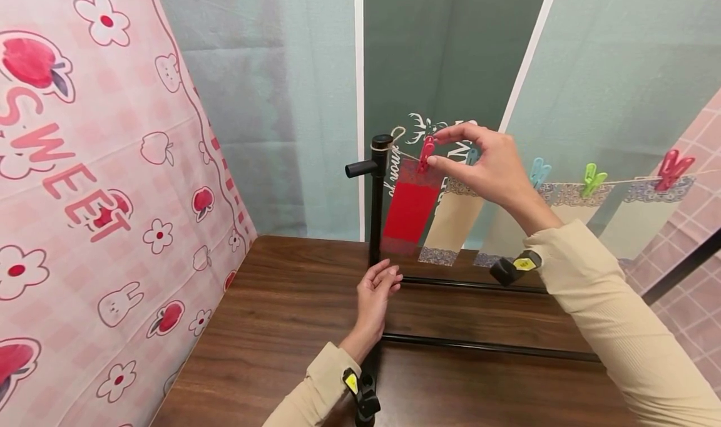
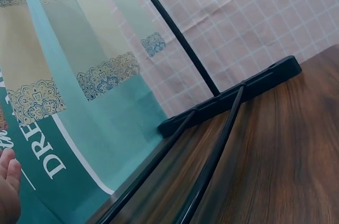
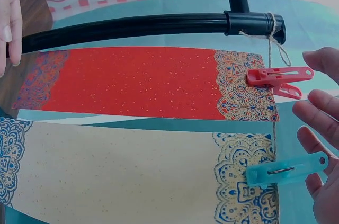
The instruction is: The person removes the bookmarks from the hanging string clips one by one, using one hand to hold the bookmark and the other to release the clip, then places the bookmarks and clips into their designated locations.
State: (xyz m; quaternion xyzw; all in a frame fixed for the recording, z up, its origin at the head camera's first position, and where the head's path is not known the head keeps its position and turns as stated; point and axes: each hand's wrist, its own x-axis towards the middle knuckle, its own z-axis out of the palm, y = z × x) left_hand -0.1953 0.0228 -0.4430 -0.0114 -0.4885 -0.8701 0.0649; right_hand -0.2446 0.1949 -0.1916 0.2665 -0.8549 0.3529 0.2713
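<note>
A red clothespin point(image 1: 426, 153) clamps the top of a red patterned paper strip point(image 1: 414, 213) onto a twine line. My right hand point(image 1: 489, 164) is at this clothespin; the right wrist view shows its fingers spread just off the handles of the pin point(image 3: 278, 77). A teal clothespin point(image 3: 286, 170) holds a cream strip point(image 3: 122, 173) beside the red one, close to the same hand. Low by the black upright pole point(image 1: 376, 220), my left hand point(image 1: 374, 295) has loosely bent fingers and holds nothing. Only its fingertips point(image 2: 11, 173) show in the left wrist view.
More strips hang rightward along the twine from blue, green point(image 1: 591, 180) and red point(image 1: 673, 170) clothespins. Two black rails point(image 1: 490, 347) of the rack run low over the brown wooden table point(image 1: 281, 302). A pink printed cloth point(image 1: 112, 183) stands at the left, green curtains point(image 1: 450, 45) behind.
</note>
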